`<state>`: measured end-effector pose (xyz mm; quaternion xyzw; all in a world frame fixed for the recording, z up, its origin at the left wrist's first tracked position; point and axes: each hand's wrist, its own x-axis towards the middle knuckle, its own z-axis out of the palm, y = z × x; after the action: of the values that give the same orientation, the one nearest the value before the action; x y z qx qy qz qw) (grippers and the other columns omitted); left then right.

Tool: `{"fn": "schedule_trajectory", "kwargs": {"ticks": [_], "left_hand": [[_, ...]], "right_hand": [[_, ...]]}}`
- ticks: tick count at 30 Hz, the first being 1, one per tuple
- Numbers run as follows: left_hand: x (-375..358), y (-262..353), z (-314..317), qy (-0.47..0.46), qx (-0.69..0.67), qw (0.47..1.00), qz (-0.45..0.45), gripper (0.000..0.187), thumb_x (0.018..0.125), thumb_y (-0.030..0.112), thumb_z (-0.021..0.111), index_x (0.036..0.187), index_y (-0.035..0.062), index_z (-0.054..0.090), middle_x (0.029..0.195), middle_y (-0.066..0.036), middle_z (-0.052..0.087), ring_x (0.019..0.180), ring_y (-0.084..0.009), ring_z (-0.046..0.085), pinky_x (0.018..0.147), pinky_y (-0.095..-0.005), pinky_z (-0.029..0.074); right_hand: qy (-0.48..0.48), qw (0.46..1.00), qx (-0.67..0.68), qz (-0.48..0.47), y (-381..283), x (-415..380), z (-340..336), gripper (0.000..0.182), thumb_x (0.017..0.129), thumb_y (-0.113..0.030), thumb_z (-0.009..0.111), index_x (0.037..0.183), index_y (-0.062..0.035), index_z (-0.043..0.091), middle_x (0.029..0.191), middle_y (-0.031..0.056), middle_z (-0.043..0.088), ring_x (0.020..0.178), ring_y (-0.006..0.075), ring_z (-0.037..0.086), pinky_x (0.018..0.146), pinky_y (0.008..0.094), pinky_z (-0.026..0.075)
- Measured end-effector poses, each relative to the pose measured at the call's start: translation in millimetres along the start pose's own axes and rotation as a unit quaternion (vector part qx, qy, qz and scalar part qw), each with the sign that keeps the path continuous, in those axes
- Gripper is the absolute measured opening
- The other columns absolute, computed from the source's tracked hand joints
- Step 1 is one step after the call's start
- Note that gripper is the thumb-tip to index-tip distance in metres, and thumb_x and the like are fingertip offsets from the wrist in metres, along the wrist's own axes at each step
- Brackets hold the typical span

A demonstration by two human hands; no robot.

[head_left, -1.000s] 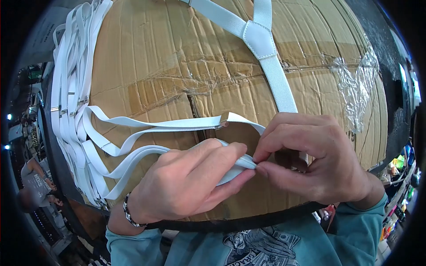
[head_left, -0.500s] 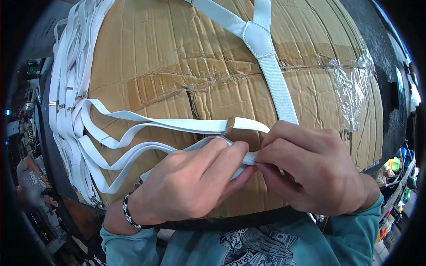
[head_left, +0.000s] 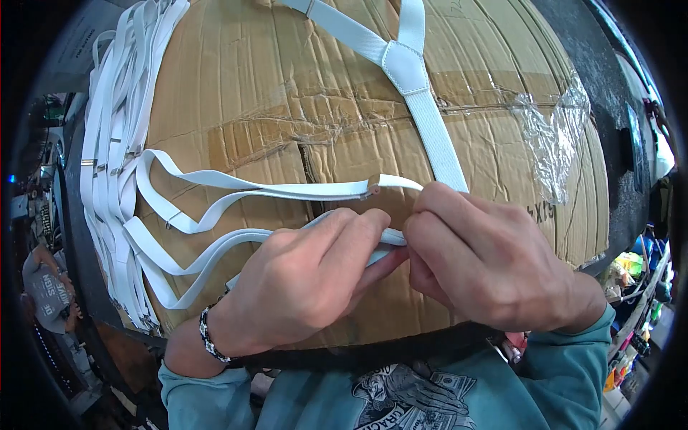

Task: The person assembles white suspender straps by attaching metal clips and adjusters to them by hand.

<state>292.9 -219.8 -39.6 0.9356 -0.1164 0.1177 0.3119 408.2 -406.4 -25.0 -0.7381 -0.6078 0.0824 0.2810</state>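
Note:
White elastic straps run from the left across a cardboard sheet to my hands. My left hand (head_left: pixel 308 276), a beaded bracelet at its wrist, is closed on a white strap (head_left: pixel 390 237) near the centre. Right beside it, my right hand (head_left: pixel 494 254) pinches the same strap's end; the fingertips are hidden behind the knuckles. Just above them lies another strap (head_left: pixel 301 190) with a small brown piece (head_left: pixel 374 185) on it, its end passing under my right hand. A white Y-shaped strap with a stitched patch (head_left: pixel 405 68) reaches down to my right hand.
A thick bundle of white straps with metal clips (head_left: pixel 118 143) hangs along the left edge of the cardboard (head_left: pixel 236 79). Clear crinkled tape (head_left: pixel 555 143) is stuck at the right. A person (head_left: pixel 51 290) is at the far left. Colourful items (head_left: pixel 631 265) lie beyond the right edge.
Both hands have shifted slightly up and left, still close together on the strap. My right hand's fingers have curled further over it. The view has moved a little.

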Motion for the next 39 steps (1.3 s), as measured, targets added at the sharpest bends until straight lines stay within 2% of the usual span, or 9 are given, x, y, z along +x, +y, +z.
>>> {"fn": "schedule_trajectory", "kwargs": {"ticks": [3, 7, 10, 11, 14, 18, 21, 28, 39], "left_hand": [[2, 0, -3, -0.005, -0.007, 1.0, -0.01, 0.032, 0.08, 0.006, 0.088, 0.106, -0.0022, 0.07, 0.079, -0.01, 0.067, 0.061, -0.0195, 0.068, 0.053, -0.0301, 0.053], [0, -3, -5, -0.007, -0.008, 1.0, -0.009, 0.032, 0.081, 0.008, 0.089, 0.106, -0.0019, 0.071, 0.082, -0.009, 0.071, 0.062, -0.0166, 0.069, 0.054, -0.0278, 0.054], [1, -5, -5, -0.003, -0.019, 1.0, -0.011, 0.033, 0.081, 0.009, 0.09, 0.106, -0.002, 0.072, 0.084, -0.009, 0.073, 0.063, -0.015, 0.071, 0.056, -0.0263, 0.056], [2, -5, -5, -0.01, -0.021, 1.0, -0.013, 0.033, 0.081, 0.01, 0.09, 0.106, -0.0021, 0.072, 0.084, -0.01, 0.073, 0.063, -0.0148, 0.071, 0.056, -0.0261, 0.056], [2, -3, -7, -0.019, -0.024, 0.999, -0.021, 0.032, 0.082, 0.01, 0.09, 0.106, -0.0023, 0.072, 0.084, -0.01, 0.074, 0.063, -0.0144, 0.071, 0.056, -0.0256, 0.056], [3, -2, -7, -0.02, -0.03, 0.999, -0.033, 0.032, 0.081, 0.009, 0.089, 0.105, -0.0018, 0.072, 0.083, -0.009, 0.073, 0.062, -0.0141, 0.07, 0.055, -0.0258, 0.055], [3, 0, -6, -0.025, -0.025, 0.999, -0.037, 0.032, 0.08, 0.008, 0.09, 0.105, -0.0012, 0.073, 0.083, -0.009, 0.073, 0.061, -0.0144, 0.068, 0.054, -0.0266, 0.054], [3, 1, -5, -0.019, -0.028, 0.999, -0.032, 0.032, 0.079, 0.007, 0.089, 0.105, -0.0009, 0.072, 0.081, -0.009, 0.069, 0.059, -0.0176, 0.065, 0.052, -0.0286, 0.052], [1, -1, -5, -0.027, -0.04, 0.998, -0.027, 0.032, 0.08, 0.006, 0.088, 0.106, -0.002, 0.071, 0.083, -0.01, 0.069, 0.062, -0.0204, 0.067, 0.054, -0.0302, 0.053]], "right_hand": [[0.008, 0.996, 0.076, 0.051, 5, 1, -6, 0.019, 0.072, 0.008, 0.072, 0.086, -0.0002, 0.06, 0.08, 0.0114, 0.054, 0.06, 0.0241, 0.059, 0.054, 0.0378, 0.052], [0.06, 0.982, 0.144, 0.103, 15, 2, -13, 0.019, 0.073, 0.011, 0.069, 0.085, -0.0018, 0.061, 0.078, 0.0065, 0.059, 0.056, 0.0143, 0.056, 0.05, 0.0294, 0.043], [0.078, 0.956, 0.193, 0.205, 16, 1, -32, 0.013, 0.08, 0.006, 0.065, 0.092, 0.0011, 0.064, 0.083, 0.003, 0.062, 0.07, 0.0065, 0.057, 0.057, 0.023, 0.04], [0.103, 0.931, 0.242, 0.255, 20, 0, -36, 0.012, 0.083, 0.004, 0.063, 0.095, 0.0022, 0.064, 0.085, 0.0032, 0.062, 0.073, 0.0063, 0.058, 0.06, 0.0226, 0.04], [0.103, 0.908, 0.322, 0.247, 26, -3, -36, 0.017, 0.089, 0.001, 0.059, 0.104, 0.0062, 0.066, 0.09, 0.0048, 0.064, 0.083, 0.0061, 0.06, 0.069, 0.0223, 0.044], [0.008, 0.945, 0.28, 0.166, 23, -2, -26, 0.011, 0.084, 0.004, 0.069, 0.095, 0.0026, 0.07, 0.087, 0.0045, 0.064, 0.067, 0.0072, 0.058, 0.056, 0.0247, 0.043], [0.012, 0.956, 0.264, 0.126, 21, -1, -10, 0.011, 0.082, 0.004, 0.075, 0.092, 0.0001, 0.072, 0.083, 0.0039, 0.063, 0.06, 0.0086, 0.056, 0.051, 0.026, 0.042], [-0.001, 0.956, 0.26, 0.133, 18, -1, -5, 0.013, 0.081, 0.004, 0.078, 0.091, -0.0022, 0.074, 0.081, 0.0045, 0.061, 0.061, 0.0123, 0.058, 0.052, 0.0276, 0.042], [-0.005, 0.966, 0.236, 0.106, 19, 2, -6, 0.014, 0.078, 0.004, 0.079, 0.091, -0.0012, 0.074, 0.081, 0.0073, 0.063, 0.062, 0.0184, 0.06, 0.054, 0.0319, 0.044]]}}
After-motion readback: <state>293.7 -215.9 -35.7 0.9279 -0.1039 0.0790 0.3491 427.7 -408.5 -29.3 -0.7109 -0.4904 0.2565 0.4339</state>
